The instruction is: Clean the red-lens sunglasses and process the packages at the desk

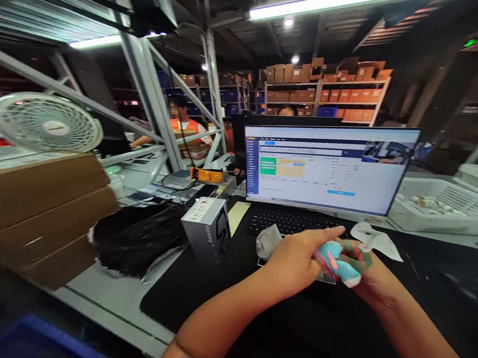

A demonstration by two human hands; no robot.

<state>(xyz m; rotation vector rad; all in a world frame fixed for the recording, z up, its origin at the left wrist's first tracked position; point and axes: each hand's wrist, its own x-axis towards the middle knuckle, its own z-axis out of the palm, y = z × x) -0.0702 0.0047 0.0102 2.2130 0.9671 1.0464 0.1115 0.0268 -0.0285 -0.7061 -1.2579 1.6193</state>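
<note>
Both my hands meet over the black desk mat in front of the keyboard. My left hand is closed around a small colourful packet, teal, red and green, in clear wrap. My right hand grips the same packet from below and behind; its fingers are mostly hidden. A crumpled clear wrapper sticks out above the right hand, and a grey crumpled piece lies just left of the left hand.
A monitor showing a web form stands behind the keyboard. A grey box and black plastic bags lie to the left, with stacked cardboard boxes and a fan. A white tray sits at right. Other people work behind.
</note>
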